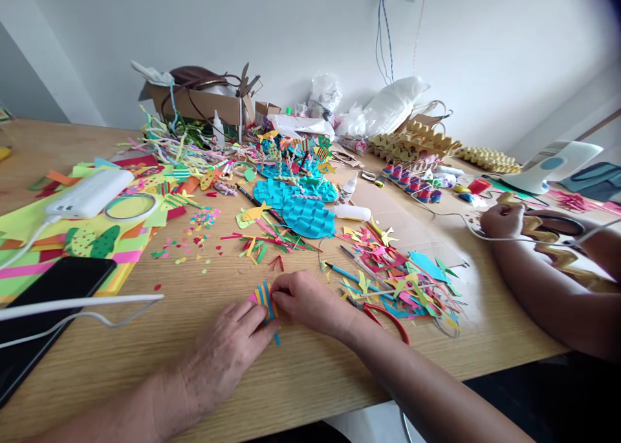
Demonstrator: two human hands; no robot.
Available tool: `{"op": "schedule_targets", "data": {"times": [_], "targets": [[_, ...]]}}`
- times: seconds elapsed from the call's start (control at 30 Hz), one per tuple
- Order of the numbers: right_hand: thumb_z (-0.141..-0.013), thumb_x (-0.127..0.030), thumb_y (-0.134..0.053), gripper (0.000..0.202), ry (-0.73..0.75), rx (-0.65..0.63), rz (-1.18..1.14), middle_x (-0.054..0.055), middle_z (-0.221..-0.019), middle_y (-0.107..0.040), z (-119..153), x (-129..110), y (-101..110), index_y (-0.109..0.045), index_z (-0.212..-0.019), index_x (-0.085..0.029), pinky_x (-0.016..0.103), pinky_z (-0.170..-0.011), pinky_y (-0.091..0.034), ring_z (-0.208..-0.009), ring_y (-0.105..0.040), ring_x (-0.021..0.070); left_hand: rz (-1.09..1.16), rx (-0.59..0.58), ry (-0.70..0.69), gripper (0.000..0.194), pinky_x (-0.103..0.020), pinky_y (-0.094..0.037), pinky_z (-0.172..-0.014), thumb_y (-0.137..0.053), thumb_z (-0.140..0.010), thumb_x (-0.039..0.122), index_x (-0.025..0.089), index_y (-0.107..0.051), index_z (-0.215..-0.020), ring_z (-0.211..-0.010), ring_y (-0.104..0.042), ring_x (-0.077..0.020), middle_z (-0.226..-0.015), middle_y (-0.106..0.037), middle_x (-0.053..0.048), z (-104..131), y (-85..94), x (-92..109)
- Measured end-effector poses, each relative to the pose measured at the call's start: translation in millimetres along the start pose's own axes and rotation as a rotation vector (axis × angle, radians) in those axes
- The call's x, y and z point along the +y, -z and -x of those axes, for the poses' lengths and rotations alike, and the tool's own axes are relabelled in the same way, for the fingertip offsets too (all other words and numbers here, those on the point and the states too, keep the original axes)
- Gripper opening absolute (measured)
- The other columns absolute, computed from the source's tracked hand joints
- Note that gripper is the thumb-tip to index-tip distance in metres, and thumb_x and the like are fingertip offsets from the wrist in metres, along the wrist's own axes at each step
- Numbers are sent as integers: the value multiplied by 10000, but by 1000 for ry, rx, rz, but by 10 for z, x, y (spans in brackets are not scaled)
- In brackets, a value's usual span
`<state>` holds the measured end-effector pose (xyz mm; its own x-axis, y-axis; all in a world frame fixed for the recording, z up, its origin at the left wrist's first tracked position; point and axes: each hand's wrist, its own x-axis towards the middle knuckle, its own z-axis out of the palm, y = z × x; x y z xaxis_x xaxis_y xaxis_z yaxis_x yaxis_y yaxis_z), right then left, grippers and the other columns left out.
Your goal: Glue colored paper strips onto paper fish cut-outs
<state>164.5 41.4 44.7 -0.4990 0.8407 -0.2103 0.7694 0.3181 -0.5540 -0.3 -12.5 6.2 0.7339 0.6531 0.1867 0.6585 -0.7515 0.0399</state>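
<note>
A small striped paper piece [262, 293], yellow-orange with blue strips across it and a bit of pink at its left end, lies on the table between my hands. My left hand [228, 343] presses it down from the left, fingers bent together and partly covering it. From the other side, my right hand [310, 304] has thumb and forefinger pinched at the upper right of the same piece. A blue strip end [277, 338] sticks out below the left fingertips. Red-handled pliers [388, 320] lie to the right of my right hand, near a blue pen [349, 277].
Paper scraps [417, 281] spread at right; confetti [204, 218] lies left. Blue scalloped paper bases [308, 216] with paper fish stand behind. A phone [53, 307], white power bank [92, 194] and cable lie left. Another person's hand [503, 220] holds egg-carton pieces.
</note>
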Motion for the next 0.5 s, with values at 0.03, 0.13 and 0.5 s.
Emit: {"op": "schedule_targets", "data": {"times": [0.03,0.13,0.5], "targets": [[-739,-110,-445,221,4,7,13,-2,-603,-602,-24,5,3,-659,-696,-141,179,-473,-277,-515,-451,74,-3,-6,5,252,-321,-478,-749,-469,-844,139,197,-566,-1069,-827,-520,-192,-908,-581,-39,1,0,3],[-743,-116,-455,214,14,24,52,6,-624,-618,-105,12,23,-667,-716,-137,180,-476,-283,-528,-472,79,-10,-7,6,261,-326,-480,-735,-485,-832,127,195,-569,-1069,-817,-522,-195,-915,-588,-43,11,-12,11],[-751,-122,-452,210,20,32,81,10,-641,-625,-121,-24,74,-658,-711,-138,178,-482,-293,-548,-492,84,-11,46,-11,260,-320,-468,-749,-452,-838,114,204,-581,-1045,-815,-524,-187,-917,-590,-45,32,-46,5]]}}
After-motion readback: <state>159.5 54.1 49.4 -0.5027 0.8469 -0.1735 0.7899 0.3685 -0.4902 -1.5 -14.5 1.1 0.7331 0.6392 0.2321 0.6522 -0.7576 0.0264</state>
